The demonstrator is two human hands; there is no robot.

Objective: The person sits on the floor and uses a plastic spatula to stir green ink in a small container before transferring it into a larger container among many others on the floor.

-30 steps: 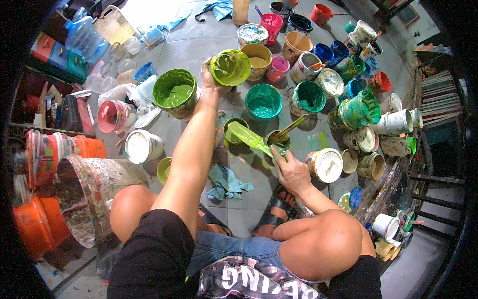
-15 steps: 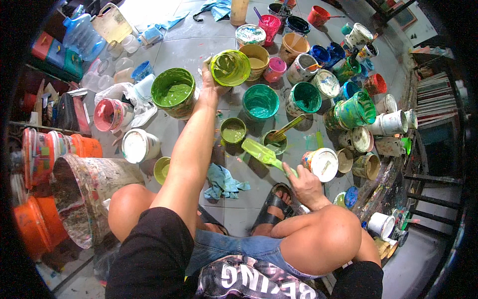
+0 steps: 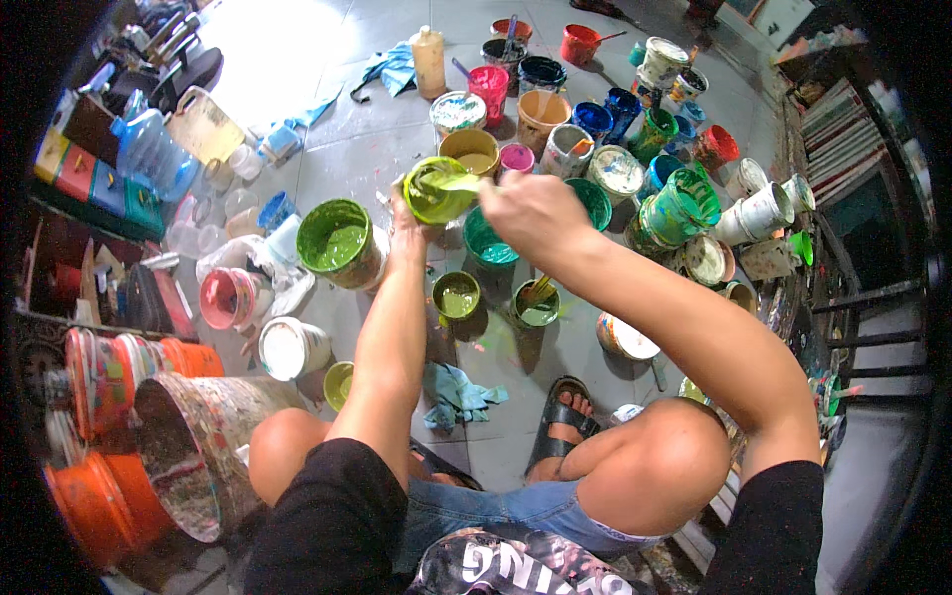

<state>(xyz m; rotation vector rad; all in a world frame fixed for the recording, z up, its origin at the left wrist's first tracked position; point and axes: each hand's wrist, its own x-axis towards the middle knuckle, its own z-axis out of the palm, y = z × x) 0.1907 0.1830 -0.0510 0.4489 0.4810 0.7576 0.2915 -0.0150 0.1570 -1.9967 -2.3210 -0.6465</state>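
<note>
My left hand (image 3: 408, 210) grips a lime-green cup (image 3: 430, 201), tilted toward me above the floor. My right hand (image 3: 528, 210) grips a lime-green spatula (image 3: 459, 182), its blade in the cup's mouth. A bucket of olive-green paint (image 3: 338, 243) stands left of the cup. Teal paint pots (image 3: 486, 241) are partly hidden behind my right hand and forearm. Below them stand a small olive-green pot (image 3: 456, 295) and a pot with sticks (image 3: 534, 307) in it.
Many paint buckets crowd the right (image 3: 680, 203) and far side. Plastic bottles (image 3: 154, 149) and cups lie at the left, with orange buckets (image 3: 94, 496) and a large stained bucket (image 3: 174, 456) beside my left knee. A blue cloth (image 3: 458, 395) lies between my feet.
My right hand with the spatula has moved from the lower pots up and left into the lime cup. The view has shifted, and the cup is tilted differently.
</note>
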